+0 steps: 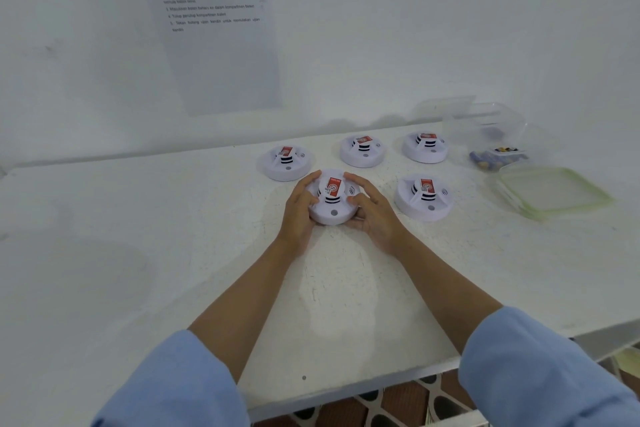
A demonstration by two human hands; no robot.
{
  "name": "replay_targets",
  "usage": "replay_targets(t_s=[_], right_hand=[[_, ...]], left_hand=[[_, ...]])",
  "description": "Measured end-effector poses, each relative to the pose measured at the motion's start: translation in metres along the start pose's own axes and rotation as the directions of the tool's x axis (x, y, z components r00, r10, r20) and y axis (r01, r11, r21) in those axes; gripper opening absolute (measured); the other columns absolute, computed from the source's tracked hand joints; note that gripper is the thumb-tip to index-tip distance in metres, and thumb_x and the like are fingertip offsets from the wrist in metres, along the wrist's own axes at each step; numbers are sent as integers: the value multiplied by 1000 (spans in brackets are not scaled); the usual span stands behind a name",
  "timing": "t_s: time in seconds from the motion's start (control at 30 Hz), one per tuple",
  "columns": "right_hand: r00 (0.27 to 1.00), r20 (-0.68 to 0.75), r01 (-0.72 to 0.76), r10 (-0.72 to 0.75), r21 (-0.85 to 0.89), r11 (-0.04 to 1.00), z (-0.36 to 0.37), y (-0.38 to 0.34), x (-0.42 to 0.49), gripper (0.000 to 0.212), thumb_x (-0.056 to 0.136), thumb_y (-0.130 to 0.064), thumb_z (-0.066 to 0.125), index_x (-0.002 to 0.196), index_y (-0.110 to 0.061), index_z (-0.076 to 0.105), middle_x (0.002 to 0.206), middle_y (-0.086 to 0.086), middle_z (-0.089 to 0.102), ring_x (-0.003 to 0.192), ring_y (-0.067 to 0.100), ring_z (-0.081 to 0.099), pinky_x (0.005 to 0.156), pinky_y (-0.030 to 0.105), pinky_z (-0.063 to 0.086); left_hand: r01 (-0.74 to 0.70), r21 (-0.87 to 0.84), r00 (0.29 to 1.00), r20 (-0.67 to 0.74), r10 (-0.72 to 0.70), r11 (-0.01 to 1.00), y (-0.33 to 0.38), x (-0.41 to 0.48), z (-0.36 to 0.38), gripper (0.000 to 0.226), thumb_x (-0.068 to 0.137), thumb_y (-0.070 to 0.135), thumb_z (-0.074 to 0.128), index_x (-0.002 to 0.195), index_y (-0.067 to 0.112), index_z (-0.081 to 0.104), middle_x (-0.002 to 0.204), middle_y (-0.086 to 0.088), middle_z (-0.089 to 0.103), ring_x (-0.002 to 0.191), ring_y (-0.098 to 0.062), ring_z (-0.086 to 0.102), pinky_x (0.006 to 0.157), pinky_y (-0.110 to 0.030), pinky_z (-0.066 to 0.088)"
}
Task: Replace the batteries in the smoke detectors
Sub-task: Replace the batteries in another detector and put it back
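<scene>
Held detector: the smoke detector (333, 198) sits on the white table (138, 253), near the middle, closest of five.
Left hand (300, 215): grasping its left rim.
Right hand (372, 215): grasping its right rim.
Other detectors: four, far and right.
Far right: clear tub of batteries (493, 158), lid (550, 192) beside.

Five round white detectors with red labels lie face-up on the worktop (173, 253): three in a back row (285, 163) (362, 151) (426, 147), two nearer (333, 198) (424, 198), batteries (488, 159) at right.
</scene>
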State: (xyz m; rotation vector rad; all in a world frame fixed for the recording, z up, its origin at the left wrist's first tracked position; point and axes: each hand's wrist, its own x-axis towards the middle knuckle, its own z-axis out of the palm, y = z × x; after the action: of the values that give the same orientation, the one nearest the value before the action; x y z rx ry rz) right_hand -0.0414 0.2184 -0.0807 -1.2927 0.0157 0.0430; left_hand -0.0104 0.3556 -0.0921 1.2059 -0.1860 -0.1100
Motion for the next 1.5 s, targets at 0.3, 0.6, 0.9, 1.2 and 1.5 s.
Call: replay_targets(t_s=[0.3,0.6,0.9,1.2,1.5], right_hand=[[1000,3,7,-7,15,1000,-1,0,0,37,92,-4,45,121,-27,51,118,1,59,107,23,60,71,30,58],[1000,0,12,-12,-20,1000,-1,1,2,36,93,-6,46,121,-28,51,121,1,59,110,24,59,79,34,58],[1000,8,15,-14,-23,1000,-2,0,1,37,92,-5,45,120,-28,51,115,-3,61,105,20,61,77,33,58],[1000,11,17,-17,-21,1000,-2,1,1,37,93,-5,45,123,-26,49,124,4,57,112,26,58,75,32,58],[1000,14,20,-19,-26,999,-2,1,0,36,92,-5,46,120,-28,51,120,-1,57,109,23,59,75,32,58]], left_hand=[[28,-40,1000,-13,-29,999,6,-4,3,38,87,-6,31,109,20,48,105,1,61,91,-16,62,67,-28,57],[23,-22,999,-25,-24,999,3,-1,1,35,90,-5,31,108,20,49,114,-3,57,97,-19,61,73,-29,57],[25,-7,999,-20,-25,1000,6,-3,2,36,90,-4,31,111,20,47,107,3,59,92,-14,61,66,-24,56],[23,5,999,-32,-23,1000,3,-2,1,35,90,-4,30,111,18,46,108,1,59,94,-16,60,74,-31,53],[7,27,1000,-28,-7,1000,2,-3,1,31,93,0,30,113,18,46,114,-2,56,95,-16,61,72,-27,56]])
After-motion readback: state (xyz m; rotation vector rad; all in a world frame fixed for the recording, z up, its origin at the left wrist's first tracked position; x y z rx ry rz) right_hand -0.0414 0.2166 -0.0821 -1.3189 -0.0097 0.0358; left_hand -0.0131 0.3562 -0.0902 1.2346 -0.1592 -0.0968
